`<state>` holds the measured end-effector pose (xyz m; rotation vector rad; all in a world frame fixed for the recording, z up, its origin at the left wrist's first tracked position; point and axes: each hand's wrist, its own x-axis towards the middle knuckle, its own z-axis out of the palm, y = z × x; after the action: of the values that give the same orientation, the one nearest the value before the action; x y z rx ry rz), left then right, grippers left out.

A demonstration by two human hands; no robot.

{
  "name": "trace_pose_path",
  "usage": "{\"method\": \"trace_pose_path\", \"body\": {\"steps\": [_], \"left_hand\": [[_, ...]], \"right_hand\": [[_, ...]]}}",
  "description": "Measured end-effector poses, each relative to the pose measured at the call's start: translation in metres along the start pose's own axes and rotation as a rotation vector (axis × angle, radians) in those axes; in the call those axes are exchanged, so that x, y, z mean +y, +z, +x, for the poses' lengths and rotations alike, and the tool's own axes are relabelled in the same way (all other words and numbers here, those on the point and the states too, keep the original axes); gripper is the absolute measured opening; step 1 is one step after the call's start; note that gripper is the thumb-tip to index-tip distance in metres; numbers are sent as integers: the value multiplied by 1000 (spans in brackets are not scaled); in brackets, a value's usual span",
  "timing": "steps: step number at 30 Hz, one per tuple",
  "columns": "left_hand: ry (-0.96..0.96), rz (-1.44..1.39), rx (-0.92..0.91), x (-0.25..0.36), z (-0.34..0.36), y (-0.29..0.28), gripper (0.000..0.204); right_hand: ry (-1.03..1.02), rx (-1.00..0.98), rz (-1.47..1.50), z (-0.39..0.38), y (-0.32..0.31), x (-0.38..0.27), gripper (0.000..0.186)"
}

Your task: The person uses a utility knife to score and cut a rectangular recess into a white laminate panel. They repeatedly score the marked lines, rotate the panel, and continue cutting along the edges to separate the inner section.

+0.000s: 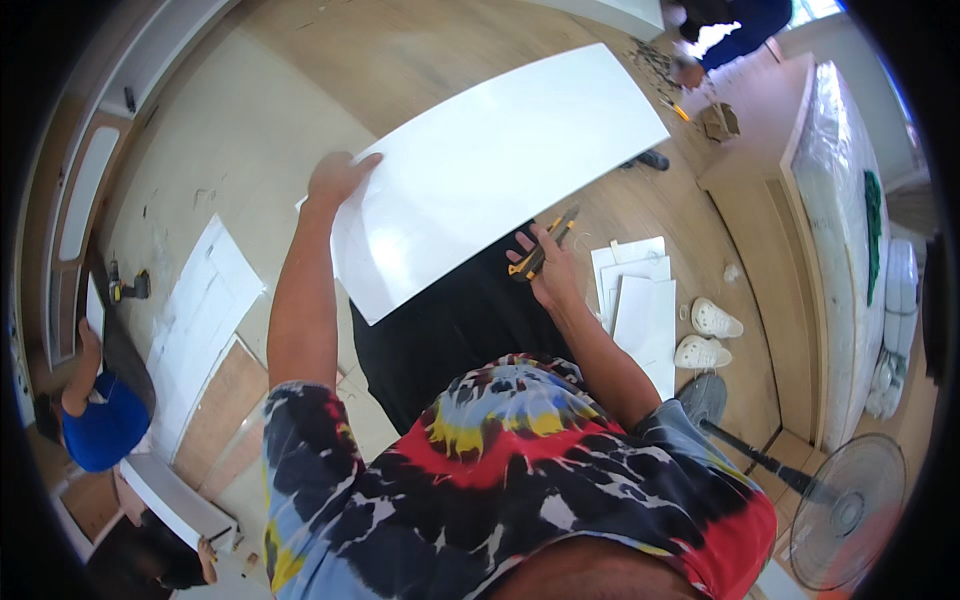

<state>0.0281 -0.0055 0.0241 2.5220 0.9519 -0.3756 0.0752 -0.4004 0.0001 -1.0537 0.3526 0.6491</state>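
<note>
A large white rectangular sheet (490, 170) is held up in front of me, tilted from lower left to upper right. My left hand (335, 178) grips its left edge. My right hand (545, 268) is under the sheet's lower edge, supporting it, and also holds a yellow and black utility knife (540, 250) with its tip pointing up to the right. Below the sheet a black surface (450, 330) shows in front of my tie-dye shirt.
A stack of white sheets (640, 300) lies on the wooden floor to my right, beside white shoes (708, 335) and a standing fan (845, 510). More white panels (200, 320) lie left. A person in blue (100, 420) crouches at left; another person (720, 40) works top right.
</note>
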Motion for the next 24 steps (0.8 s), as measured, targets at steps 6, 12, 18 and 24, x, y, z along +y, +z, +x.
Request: {"method": "trace_pose_path", "body": {"steps": [6, 12, 18, 24], "left_hand": [[-67, -57, -42, -29, -2, 5, 94], [-199, -120, 19, -44, -36, 6, 89], [-323, -181, 100, -77, -67, 7, 93], [-510, -342, 95, -111, -92, 25, 97]], "right_hand": [[-151, 29, -365, 16, 35, 24, 16], [-150, -18, -704, 31, 68, 4, 13], [-248, -86, -859, 76, 99, 6, 18], [-306, -238, -1074, 139, 146, 12, 27]]}}
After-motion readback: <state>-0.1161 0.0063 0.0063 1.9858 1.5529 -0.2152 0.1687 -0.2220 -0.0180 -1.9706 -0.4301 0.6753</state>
